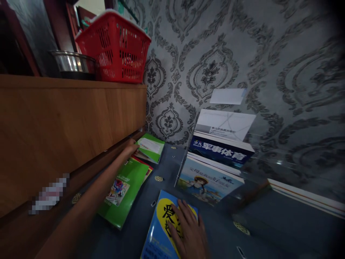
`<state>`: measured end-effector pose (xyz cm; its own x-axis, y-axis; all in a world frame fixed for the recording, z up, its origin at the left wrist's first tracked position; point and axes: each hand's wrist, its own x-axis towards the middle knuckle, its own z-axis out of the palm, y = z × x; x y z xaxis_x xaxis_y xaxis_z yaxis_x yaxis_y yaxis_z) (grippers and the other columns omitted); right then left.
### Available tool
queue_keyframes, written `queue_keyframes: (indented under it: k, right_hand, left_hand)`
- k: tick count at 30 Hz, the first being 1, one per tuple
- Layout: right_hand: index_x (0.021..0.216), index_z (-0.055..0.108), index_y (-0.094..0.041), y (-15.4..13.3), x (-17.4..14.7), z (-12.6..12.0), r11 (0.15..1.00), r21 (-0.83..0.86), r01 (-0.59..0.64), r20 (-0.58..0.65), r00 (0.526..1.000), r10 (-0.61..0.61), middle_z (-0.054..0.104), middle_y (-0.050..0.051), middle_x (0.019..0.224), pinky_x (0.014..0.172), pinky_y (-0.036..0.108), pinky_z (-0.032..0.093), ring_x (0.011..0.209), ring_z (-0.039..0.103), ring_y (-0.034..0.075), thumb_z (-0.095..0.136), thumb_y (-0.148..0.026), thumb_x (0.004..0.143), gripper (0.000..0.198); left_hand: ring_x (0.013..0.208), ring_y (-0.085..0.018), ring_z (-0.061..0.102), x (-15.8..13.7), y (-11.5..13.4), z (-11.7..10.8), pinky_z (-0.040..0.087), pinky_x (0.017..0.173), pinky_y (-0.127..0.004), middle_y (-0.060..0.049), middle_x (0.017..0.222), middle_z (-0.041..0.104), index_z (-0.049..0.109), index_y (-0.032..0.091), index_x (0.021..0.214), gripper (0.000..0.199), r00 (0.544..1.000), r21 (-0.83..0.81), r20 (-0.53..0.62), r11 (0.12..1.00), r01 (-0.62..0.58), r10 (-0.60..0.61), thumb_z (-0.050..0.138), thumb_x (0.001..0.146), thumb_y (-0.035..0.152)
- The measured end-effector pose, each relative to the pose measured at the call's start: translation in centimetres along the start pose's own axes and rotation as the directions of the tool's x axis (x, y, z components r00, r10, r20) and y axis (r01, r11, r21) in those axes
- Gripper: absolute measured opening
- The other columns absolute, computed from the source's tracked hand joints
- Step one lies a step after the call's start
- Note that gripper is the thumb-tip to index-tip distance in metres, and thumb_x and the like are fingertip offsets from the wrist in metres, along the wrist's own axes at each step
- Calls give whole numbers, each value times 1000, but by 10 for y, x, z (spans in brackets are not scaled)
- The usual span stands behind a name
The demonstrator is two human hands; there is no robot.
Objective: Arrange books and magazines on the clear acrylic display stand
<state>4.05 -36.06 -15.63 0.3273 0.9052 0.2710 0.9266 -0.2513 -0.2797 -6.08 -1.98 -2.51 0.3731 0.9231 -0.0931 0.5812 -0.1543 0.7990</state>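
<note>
My left hand [131, 148] reaches far forward to the left edge of a green book [155, 151] near the wall, its fingers closed on that edge and partly hidden. Under the outstretched left forearm lies another green book [129, 190] with a colourful picture, and a red-and-yellow edge sticks out beneath it. My right hand [190, 230] rests flat, fingers spread, on a blue book [155, 230] with a yellow shape and black characters. To the right, several books stand in a tilted row, the front one a light-blue book [207, 183] showing a figure in a hat.
A dark-blue book [221, 151] and a white booklet [226, 124] stand in the row's rear. At left, a wooden cabinet [72, 118] carries a red basket [115, 46] and a metal bowl [74, 63]. Patterned wallpaper closes off the back. Pale-edged boards [304, 196] appear at right.
</note>
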Motion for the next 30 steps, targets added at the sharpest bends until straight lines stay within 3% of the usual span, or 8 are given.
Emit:
queue_keyframes:
  k: [3,7,12,17,22,25,27,30]
  right_hand:
    - [135,61,-31,-2,-1,0,1000,12,12,-24,1000,-12,54,11,146,107,72,32,136,47,39,46,-46,94,46]
    - [138,57,-27,-7,3,-3,999,45,26,-80,997,-22,55,13,145,113,67,26,135,49,36,51,-41,92,49]
    - [155,29,-28,-27,30,-19,950,308,54,-62,997,-37,34,9,160,116,52,33,144,37,27,51,-30,90,69]
    - [140,55,-27,-43,52,-19,769,632,95,-75,995,-62,39,10,158,107,42,45,142,41,26,46,-32,91,51]
    - [94,80,-26,-51,45,-30,617,781,93,-134,991,21,76,8,109,100,47,50,111,66,32,57,-55,85,38]
    - [70,76,-21,-58,36,-52,565,825,1,-113,980,163,74,6,71,75,41,58,74,69,28,60,-62,82,46]
    - [67,75,-19,-63,31,-68,524,851,-25,-123,961,246,73,6,68,71,39,58,70,68,27,65,-63,77,46]
    - [83,77,-18,-68,22,-87,372,927,-50,-91,932,352,77,7,84,76,39,59,81,71,29,70,-64,74,47]
  left_hand:
    - [55,-14,66,-31,-6,-9,51,55,-22,1,60,64,45,15,133,44,996,-185,85,982,19,-3,50,91,24]
    - [54,-14,68,-90,-34,-25,49,51,-20,-2,61,67,60,15,106,26,975,-355,222,933,63,19,56,83,25]
    - [52,-16,66,-172,-63,-40,45,46,-19,-1,56,67,59,17,92,32,947,-684,309,712,160,84,73,68,34]
    - [50,-17,64,-237,-46,-61,47,48,-23,-1,52,64,60,18,79,32,925,-717,334,686,125,180,72,72,47]
    - [59,-22,67,-243,-12,-83,47,48,-26,-5,58,67,67,18,95,48,883,-739,282,672,-49,375,63,77,62]
    - [38,-11,47,-222,-3,-86,32,39,-20,3,46,55,68,17,105,44,870,-585,271,788,-191,412,67,79,53]
    - [37,-7,37,-209,-2,-82,27,39,-19,6,44,48,71,17,93,33,858,-465,285,844,-267,428,68,80,47]
    - [51,-8,44,-200,-3,-69,35,47,-19,3,56,53,65,16,66,33,814,-410,294,835,-367,502,68,78,46]
